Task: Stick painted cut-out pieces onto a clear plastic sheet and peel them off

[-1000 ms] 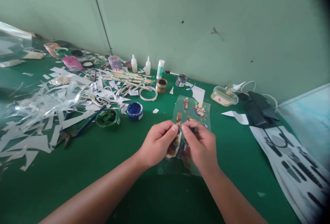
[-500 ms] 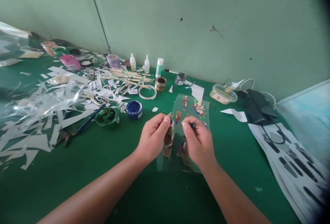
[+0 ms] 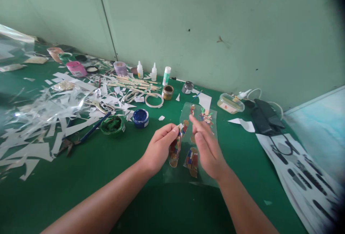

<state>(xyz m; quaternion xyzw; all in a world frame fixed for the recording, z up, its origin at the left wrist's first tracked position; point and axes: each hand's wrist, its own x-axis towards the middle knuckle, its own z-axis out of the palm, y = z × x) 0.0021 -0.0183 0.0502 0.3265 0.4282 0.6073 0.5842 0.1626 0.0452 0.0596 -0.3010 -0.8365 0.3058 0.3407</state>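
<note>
My left hand pinches the top of a long painted cut-out, brown with red and blue patches, between thumb and fingers. Beneath it lies a clear plastic sheet bearing several small painted pieces. Over the sheet's right side is my right hand, its index finger stretched out and thumb apart, with nothing visible in it. A second brown, blue and red cut-out rests between my hands. Farther up the sheet is a figure with green tips, partly hidden by the right hand's fingers.
A blue paint jar and a green paint jar stand open to the left, near pliers and heaped paper scraps. Behind are a glue stick and a brown jar. A plastic tub sits right.
The right hand's fingers have gone from a pinch to stretched out, uncovering more of the cut-out between the hands. My left hand keeps its hold. The whole view has shifted slightly.
</note>
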